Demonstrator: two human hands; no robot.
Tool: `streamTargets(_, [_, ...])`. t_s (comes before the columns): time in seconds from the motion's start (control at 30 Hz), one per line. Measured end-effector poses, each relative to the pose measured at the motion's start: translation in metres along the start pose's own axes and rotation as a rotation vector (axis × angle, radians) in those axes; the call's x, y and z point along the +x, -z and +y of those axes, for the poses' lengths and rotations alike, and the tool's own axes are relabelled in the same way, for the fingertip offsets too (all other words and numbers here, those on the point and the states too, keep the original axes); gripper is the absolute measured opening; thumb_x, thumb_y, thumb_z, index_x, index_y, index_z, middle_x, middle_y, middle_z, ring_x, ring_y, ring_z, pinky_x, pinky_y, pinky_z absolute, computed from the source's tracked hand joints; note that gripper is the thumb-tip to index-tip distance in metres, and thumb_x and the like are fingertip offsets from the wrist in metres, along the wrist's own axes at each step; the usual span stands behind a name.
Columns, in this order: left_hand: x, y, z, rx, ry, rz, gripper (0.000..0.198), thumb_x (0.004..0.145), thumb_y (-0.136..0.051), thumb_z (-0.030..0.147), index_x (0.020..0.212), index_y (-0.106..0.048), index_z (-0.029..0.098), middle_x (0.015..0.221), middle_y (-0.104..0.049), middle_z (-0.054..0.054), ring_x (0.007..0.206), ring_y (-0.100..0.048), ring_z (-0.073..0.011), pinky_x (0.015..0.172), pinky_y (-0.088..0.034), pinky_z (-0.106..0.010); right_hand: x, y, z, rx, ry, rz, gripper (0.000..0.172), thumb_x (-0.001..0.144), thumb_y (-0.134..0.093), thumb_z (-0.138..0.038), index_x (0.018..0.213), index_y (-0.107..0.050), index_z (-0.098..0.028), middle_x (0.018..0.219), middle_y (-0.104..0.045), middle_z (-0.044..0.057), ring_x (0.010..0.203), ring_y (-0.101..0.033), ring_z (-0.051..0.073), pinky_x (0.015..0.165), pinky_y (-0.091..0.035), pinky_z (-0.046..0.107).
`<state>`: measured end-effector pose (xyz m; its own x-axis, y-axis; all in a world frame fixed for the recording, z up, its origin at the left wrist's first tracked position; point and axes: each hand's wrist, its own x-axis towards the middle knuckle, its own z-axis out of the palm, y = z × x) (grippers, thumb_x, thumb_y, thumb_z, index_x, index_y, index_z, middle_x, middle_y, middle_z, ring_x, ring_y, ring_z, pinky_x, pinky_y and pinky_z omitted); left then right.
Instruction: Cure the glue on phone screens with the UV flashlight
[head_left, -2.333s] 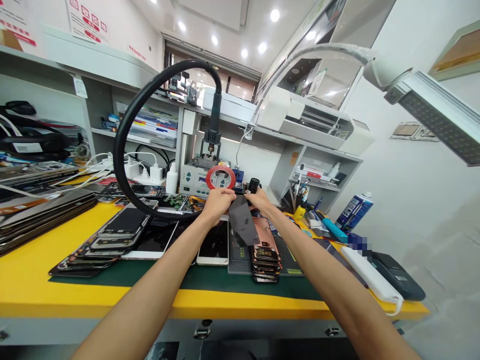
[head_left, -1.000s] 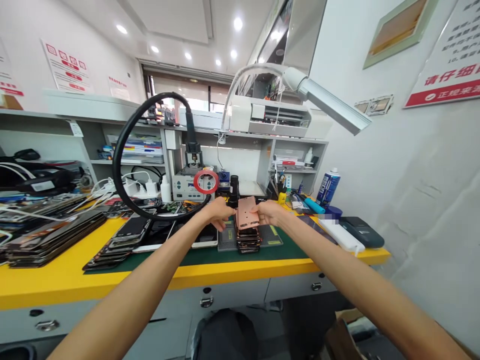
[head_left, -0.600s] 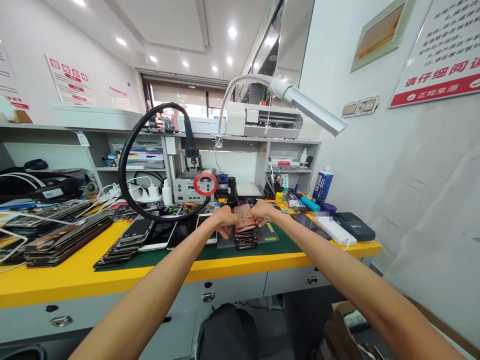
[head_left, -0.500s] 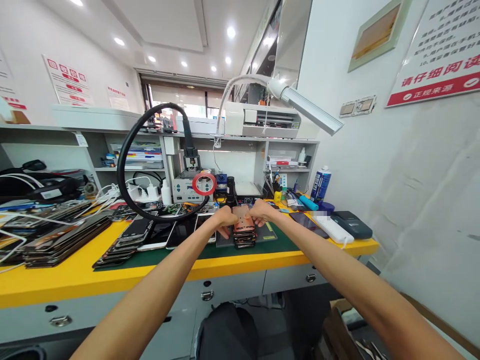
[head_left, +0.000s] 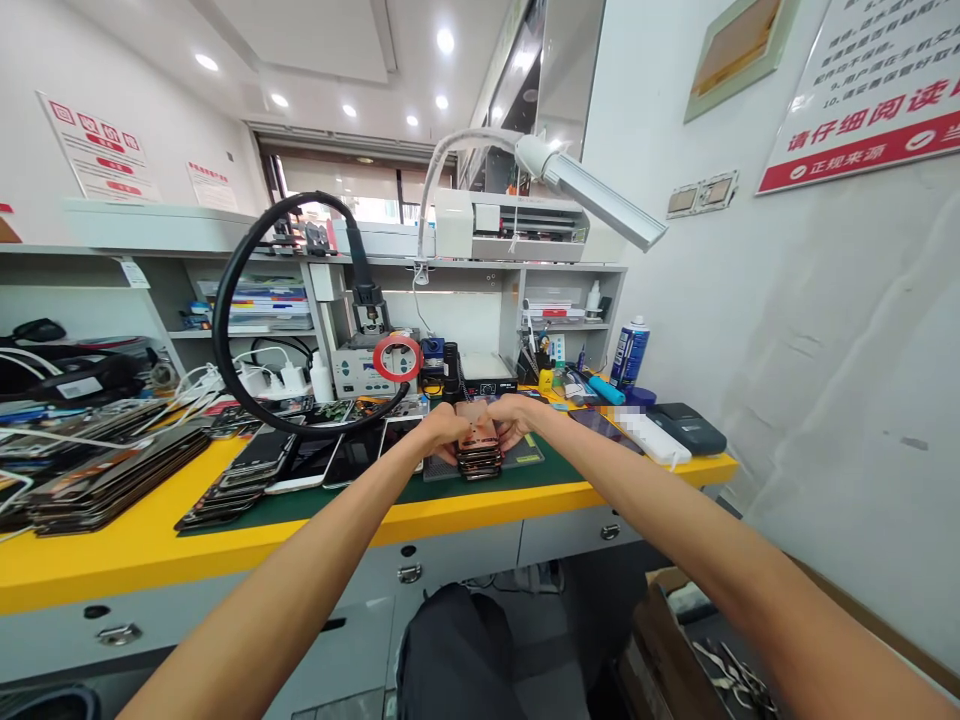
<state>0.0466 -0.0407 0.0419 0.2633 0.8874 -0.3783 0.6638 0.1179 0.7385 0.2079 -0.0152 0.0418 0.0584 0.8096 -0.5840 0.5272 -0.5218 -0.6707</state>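
A stack of phone screens [head_left: 478, 460], copper-coloured on top with dark edges, stands on the dark green mat [head_left: 405, 492] in front of me. My left hand [head_left: 445, 430] is closed on its left side, thumb over the top and fingers down the edge. From the right, my right hand [head_left: 516, 418] grips the same stack, its fingers curled along that side. The wrists and hands hide the far part of the pile. A flat dark pad [head_left: 525, 452] lies beside and partly beneath the stack.
More stacked phone screens [head_left: 112, 480] lie at the left, with another pile [head_left: 240, 480] nearer. A thick black hose [head_left: 219, 320] loops above the bench by a roll of red tape [head_left: 397, 358]. At the right are a spray can [head_left: 628, 352] and a white box [head_left: 651, 436].
Both hands have moved down the sides of the stack and now wrap round it; before, they were bunched higher at its edges. The camera view has turned slightly right.
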Motion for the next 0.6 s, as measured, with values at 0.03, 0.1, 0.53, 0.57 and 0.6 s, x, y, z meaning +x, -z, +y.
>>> streamTargets(0.03, [0.0, 0.0, 0.0, -0.008, 0.002, -0.003, 0.032, 0.097, -0.062, 0.036, 0.121, -0.062, 0.014, 0.112, -0.066, -0.008, 0.091, -0.067, -0.0172, 0.076, -0.059, -0.034, 0.003, 0.0, 0.0, 0.0, -0.007, -0.009, 0.039, 0.098, -0.062, -0.041, 0.127, -0.057, -0.016, 0.124, -0.06, 0.009, 0.107, -0.062, 0.02, 0.09, -0.057, 0.04])
streamTargets(0.1, [0.0, 0.001, 0.0, -0.022, 0.007, -0.011, 0.033, 0.097, -0.062, 0.036, 0.122, -0.061, 0.014, 0.113, -0.066, -0.008, 0.091, -0.067, -0.0173, 0.077, -0.059, -0.035, 0.011, 0.0, 0.0, 0.003, -0.019, -0.03, 0.039, 0.098, -0.062, -0.041, 0.127, -0.057, -0.016, 0.124, -0.06, 0.009, 0.107, -0.062, 0.02, 0.091, -0.057, 0.041])
streamTargets(0.53, [0.007, 0.002, -0.007, -0.068, 0.012, -0.011, 0.031, 0.097, -0.062, 0.036, 0.119, -0.062, 0.013, 0.109, -0.067, -0.008, 0.088, -0.067, -0.0163, 0.075, -0.059, -0.033, 0.03, 0.003, 0.002, 0.044, -0.101, -0.03, 0.039, 0.098, -0.061, -0.042, 0.126, -0.058, -0.016, 0.124, -0.06, 0.009, 0.107, -0.062, 0.02, 0.091, -0.057, 0.041])
streamTargets(0.57, [0.008, 0.002, -0.008, -0.07, 0.01, -0.007, 0.031, 0.097, -0.062, 0.036, 0.118, -0.062, 0.013, 0.108, -0.067, -0.007, 0.087, -0.067, -0.0158, 0.074, -0.059, -0.032, 0.029, 0.002, 0.001, 0.043, -0.106, -0.033, 0.039, 0.098, -0.061, -0.042, 0.126, -0.058, -0.016, 0.123, -0.06, 0.009, 0.106, -0.062, 0.02, 0.091, -0.057, 0.04])
streamTargets(0.6, [0.009, 0.002, -0.009, -0.073, 0.009, -0.004, 0.031, 0.097, -0.062, 0.036, 0.118, -0.062, 0.013, 0.108, -0.067, -0.007, 0.086, -0.067, -0.0156, 0.073, -0.059, -0.032, 0.028, 0.001, -0.001, 0.041, -0.111, -0.036, 0.039, 0.098, -0.061, -0.042, 0.126, -0.058, -0.016, 0.123, -0.06, 0.009, 0.106, -0.062, 0.02, 0.09, -0.057, 0.04])
